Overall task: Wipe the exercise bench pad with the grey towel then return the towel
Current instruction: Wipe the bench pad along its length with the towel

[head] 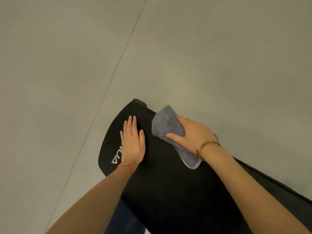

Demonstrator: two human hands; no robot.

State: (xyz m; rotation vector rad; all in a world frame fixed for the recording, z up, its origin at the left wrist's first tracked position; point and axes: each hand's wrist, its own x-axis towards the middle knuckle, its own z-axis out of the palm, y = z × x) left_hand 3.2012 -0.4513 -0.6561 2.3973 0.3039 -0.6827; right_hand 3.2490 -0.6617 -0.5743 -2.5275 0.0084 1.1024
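The black bench pad [162, 183] runs from the lower right up to a rounded end near the middle of the view, with white lettering on its left side. My right hand [194, 132] presses the folded grey towel [165, 125] onto the pad's far right edge, thumb and fingers clamped on the cloth. Part of the towel trails back under my wrist. My left hand [133, 142] lies flat on the pad near the lettering, fingers together, holding nothing.
Grey floor [67, 65] with a thin seam line surrounds the bench. A small black part of the frame [139, 101] pokes out beyond the pad's far end. Dark blue trouser fabric [121, 220] shows below the pad at the bottom.
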